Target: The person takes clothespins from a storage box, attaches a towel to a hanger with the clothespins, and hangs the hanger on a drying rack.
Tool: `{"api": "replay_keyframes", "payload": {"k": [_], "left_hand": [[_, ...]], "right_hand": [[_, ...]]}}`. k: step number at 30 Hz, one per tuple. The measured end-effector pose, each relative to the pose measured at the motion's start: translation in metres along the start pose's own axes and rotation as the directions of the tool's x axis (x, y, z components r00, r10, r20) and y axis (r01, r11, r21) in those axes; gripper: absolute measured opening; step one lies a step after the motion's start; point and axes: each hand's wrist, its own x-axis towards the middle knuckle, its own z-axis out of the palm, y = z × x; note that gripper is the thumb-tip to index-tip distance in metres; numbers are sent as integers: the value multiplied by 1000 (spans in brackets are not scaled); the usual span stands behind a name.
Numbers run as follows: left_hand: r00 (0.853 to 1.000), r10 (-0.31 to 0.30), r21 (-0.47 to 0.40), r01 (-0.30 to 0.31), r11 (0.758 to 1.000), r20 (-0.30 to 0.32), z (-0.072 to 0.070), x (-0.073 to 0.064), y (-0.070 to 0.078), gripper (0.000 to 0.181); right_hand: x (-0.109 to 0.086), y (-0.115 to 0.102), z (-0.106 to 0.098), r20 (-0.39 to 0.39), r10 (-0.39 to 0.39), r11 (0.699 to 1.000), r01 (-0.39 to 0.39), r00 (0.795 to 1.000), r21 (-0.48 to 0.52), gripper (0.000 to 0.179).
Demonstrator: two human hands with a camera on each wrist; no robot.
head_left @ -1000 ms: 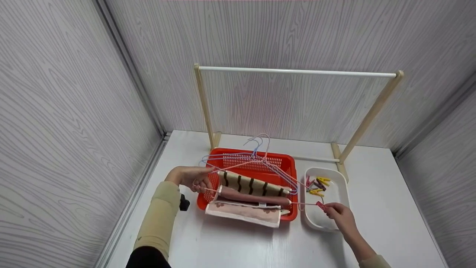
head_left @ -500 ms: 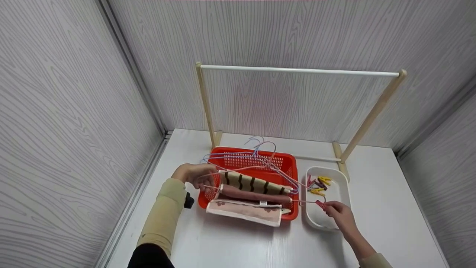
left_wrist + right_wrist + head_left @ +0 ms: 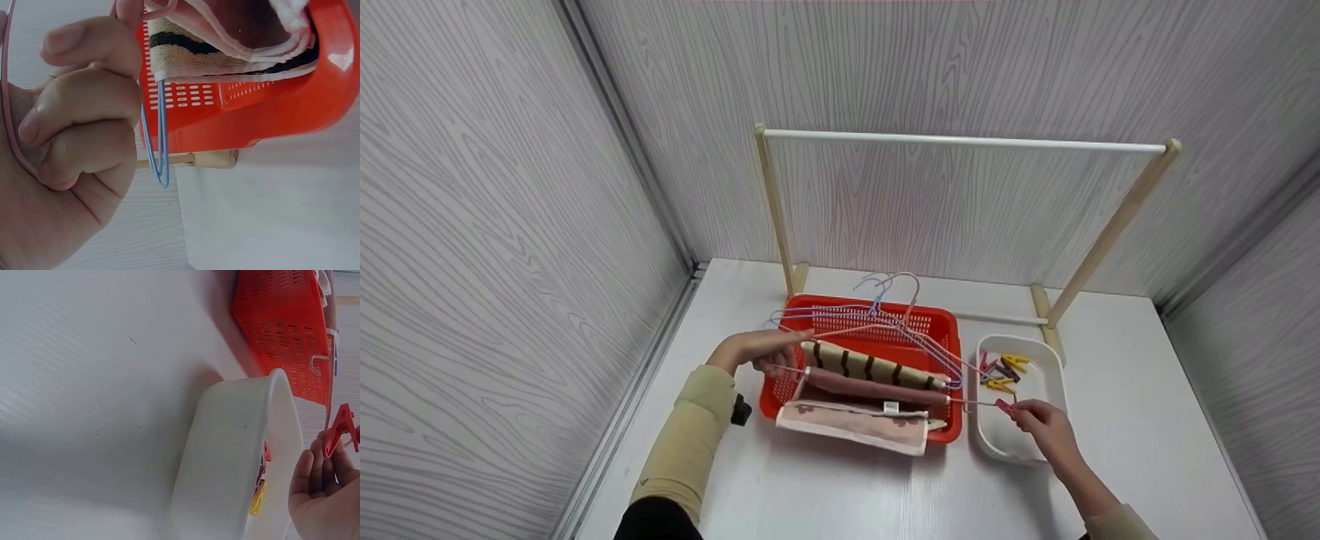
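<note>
My left hand (image 3: 765,354) grips the left end of a pink wire hanger (image 3: 913,289); up close in the left wrist view, the curled fingers (image 3: 84,107) wrap the pink wire. Over the hanger's bottom bar hangs a dusky pink towel (image 3: 877,387). At the hanger's right end, my right hand (image 3: 1044,427) pinches a red clothespin (image 3: 1004,407) right by the wire. In the right wrist view this clothespin (image 3: 339,430) sits between thumb and fingers, the thumb mostly out of frame. Below the hanger, a striped beige towel (image 3: 859,365) and a pale pink floral towel (image 3: 851,427) lie at the basket.
A red plastic basket (image 3: 957,352) stands on the white table (image 3: 840,499), with blue hangers (image 3: 817,310) across its back. To its right, a white tub (image 3: 1062,397) holds several clothespins (image 3: 1000,385). Behind rises a wooden rack with a white rail (image 3: 960,141).
My left hand has shifted slightly right and up, its forefinger side stretching along the hanger. The hanger's hook has swung a little to the right. My right hand stays almost in place, still holding the clothespin.
</note>
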Motion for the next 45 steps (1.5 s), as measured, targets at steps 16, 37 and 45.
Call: {"api": "replay_keyframes", "payload": {"k": [16, 37, 45], "left_hand": [[993, 113, 95, -109, 989, -35, -13, -8, 21, 74], [931, 346, 155, -327, 932, -118, -44, -40, 55, 91], [915, 387, 156, -367, 917, -118, -52, -55, 82, 96]], "right_hand": [[-5, -9, -3, 17, -29, 997, 30, 999, -64, 28], [-8, -11, -1, 35, -54, 993, 58, 998, -100, 23], [-9, -8, -2, 21, -57, 994, 59, 998, -92, 22]]}}
